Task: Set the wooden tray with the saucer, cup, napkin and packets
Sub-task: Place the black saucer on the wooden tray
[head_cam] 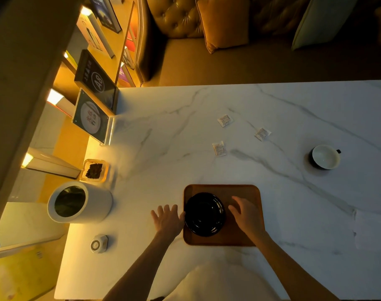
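On the white marble table (272, 105), grey-veined and smooth, three small paper packets (225, 120) lie scattered well beyond the tray, each apart from the others. Far to the right stands the cup (325, 157), pale inside and dark outside, upright, with a short dark handle pointing right. Nothing lies between the tray and these things. A pale flat rectangle (372, 229) sits near the right edge of the table; we cannot tell what it is.

To our left stands a white round bin (80, 202) with a dark liner. Behind it is a small clear box (94, 170) of dark dried leaves, and in front of it a round call button (99, 243). Two clear sign stands (92, 120) lean at the table's left edge. Across the table is a tufted leather sofa (174, 20) with cushions (224, 22).

The tray (246, 192) is brown wood, a rectangle with rounded corners and a low rim, lying close in front of us. The saucer (204, 214), round, glossy and black, sits on its left half.

Our left hand (166, 219) lies flat on the table just left of the tray, its fingers straight and spread, the thumb reaching to the saucer's left rim. Our right hand (246, 216) hovers or rests over the tray's right half, with its fingers loosely bent and grasping nothing. Its fingertips are just beside the saucer's right rim, and we cannot tell whether they touch it.
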A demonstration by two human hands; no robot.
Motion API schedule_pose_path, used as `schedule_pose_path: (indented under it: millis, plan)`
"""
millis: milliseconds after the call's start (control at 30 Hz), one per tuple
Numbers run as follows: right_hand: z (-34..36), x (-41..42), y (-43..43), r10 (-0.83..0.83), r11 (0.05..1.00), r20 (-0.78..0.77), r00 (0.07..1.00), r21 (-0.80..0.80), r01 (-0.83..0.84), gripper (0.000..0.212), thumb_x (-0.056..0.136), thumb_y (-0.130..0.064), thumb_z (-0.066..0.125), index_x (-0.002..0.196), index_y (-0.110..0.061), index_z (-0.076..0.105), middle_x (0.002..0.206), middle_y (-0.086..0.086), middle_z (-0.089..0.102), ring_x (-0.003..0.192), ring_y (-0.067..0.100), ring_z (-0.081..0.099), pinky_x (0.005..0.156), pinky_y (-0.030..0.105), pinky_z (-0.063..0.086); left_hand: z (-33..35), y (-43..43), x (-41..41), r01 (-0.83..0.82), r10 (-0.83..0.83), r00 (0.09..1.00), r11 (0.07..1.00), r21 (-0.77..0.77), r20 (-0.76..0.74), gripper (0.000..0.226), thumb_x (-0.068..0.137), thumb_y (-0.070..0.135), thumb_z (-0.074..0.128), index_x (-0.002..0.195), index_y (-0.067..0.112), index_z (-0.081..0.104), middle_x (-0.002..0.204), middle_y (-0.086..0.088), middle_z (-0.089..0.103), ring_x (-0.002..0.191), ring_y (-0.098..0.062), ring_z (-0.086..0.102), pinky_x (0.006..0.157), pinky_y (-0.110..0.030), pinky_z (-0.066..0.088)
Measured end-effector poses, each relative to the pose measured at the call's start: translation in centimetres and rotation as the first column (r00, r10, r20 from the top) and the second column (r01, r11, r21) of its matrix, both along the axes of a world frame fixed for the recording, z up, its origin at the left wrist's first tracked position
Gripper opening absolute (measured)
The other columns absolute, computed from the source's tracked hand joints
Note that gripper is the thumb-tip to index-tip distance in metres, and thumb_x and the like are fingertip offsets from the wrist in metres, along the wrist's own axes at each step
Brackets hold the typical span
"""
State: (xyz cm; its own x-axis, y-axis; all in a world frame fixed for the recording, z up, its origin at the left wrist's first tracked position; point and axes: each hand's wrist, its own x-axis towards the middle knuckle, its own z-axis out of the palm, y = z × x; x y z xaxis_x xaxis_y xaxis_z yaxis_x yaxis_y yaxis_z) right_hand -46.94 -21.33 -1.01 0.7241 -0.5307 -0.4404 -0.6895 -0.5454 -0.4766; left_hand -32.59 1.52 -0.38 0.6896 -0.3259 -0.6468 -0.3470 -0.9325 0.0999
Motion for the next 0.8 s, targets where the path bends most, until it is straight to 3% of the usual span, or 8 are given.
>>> schedule_pose_path:
  millis: [67, 167, 267, 433, 800]
  plan:
    - [0.3, -0.8, 0.2, 0.135, 0.978, -0.017, 0.991, -0.156, -0.136, 0.056, 0.094, -0.044, 0.051, 0.144, -0.021, 0.039, 0.144, 0.006, 0.048, 0.134, 0.023, 0.043, 0.111, 0.038, 0.038, 0.3, 0.4, -0.1, 0.089, -0.090, 0.996, 0.994, 0.063, 0.014, 0.062, 0.095, 0.062, 0.022, 0.149, 0.030, 0.024, 0.162, -0.008, 0.015, 0.150, -0.038, 0.005, 0.114, -0.066, -0.004]
    - [0.6, -2.2, 1.1, 0.220, 0.939, -0.154, 0.963, -0.233, -0.252, 0.066, 0.093, -0.056, 0.042, 0.150, -0.029, 0.023, 0.157, 0.006, 0.028, 0.146, 0.028, 0.021, 0.119, 0.045, 0.020, 0.4, 0.9, -0.7, 0.116, -0.119, 0.992, 0.991, 0.070, 0.030, 0.067, 0.093, 0.066, 0.017, 0.152, 0.034, 0.014, 0.164, -0.008, -0.002, 0.149, -0.038, -0.009, 0.110, -0.068, -0.014]
    - [0.9, -3.5, 2.0, 0.220, 0.930, -0.264, 0.939, -0.234, -0.283, 0.070, 0.091, -0.064, 0.034, 0.151, -0.033, 0.014, 0.160, 0.006, 0.019, 0.148, 0.029, 0.011, 0.120, 0.047, 0.011, 0.2, 0.9, -1.3, 0.102, -0.103, 0.994, 0.994, 0.034, 0.036, 0.067, 0.093, 0.067, 0.018, 0.152, 0.034, 0.013, 0.164, -0.007, -0.001, 0.150, -0.038, -0.008, 0.112, -0.067, -0.013]
    - [1.6, -5.8, 2.6, 0.142, 0.945, -0.311, 0.940, -0.240, -0.222, 0.071, 0.090, -0.066, 0.032, 0.151, -0.035, 0.011, 0.161, 0.006, 0.013, 0.149, 0.029, 0.005, 0.119, 0.050, 0.007, -0.4, -0.4, -1.6, 0.165, -0.162, 0.984, 0.985, -0.047, 0.074, 0.065, 0.095, 0.063, 0.022, 0.152, 0.035, 0.010, 0.164, -0.006, 0.002, 0.150, -0.037, -0.007, 0.115, -0.066, -0.011]
    - [1.9, -7.9, 2.5, 0.008, 0.975, -0.255, 0.967, -0.212, -0.064, 0.069, 0.091, -0.065, 0.033, 0.150, -0.033, 0.019, 0.160, 0.003, 0.019, 0.148, 0.024, 0.015, 0.119, 0.048, 0.011, 0.9, -2.6, -1.7, 0.240, -0.233, 0.968, 0.968, -0.070, 0.094, 0.061, 0.097, 0.058, 0.025, 0.152, 0.035, 0.012, 0.164, -0.006, 0.004, 0.150, -0.036, -0.007, 0.113, -0.064, -0.015]
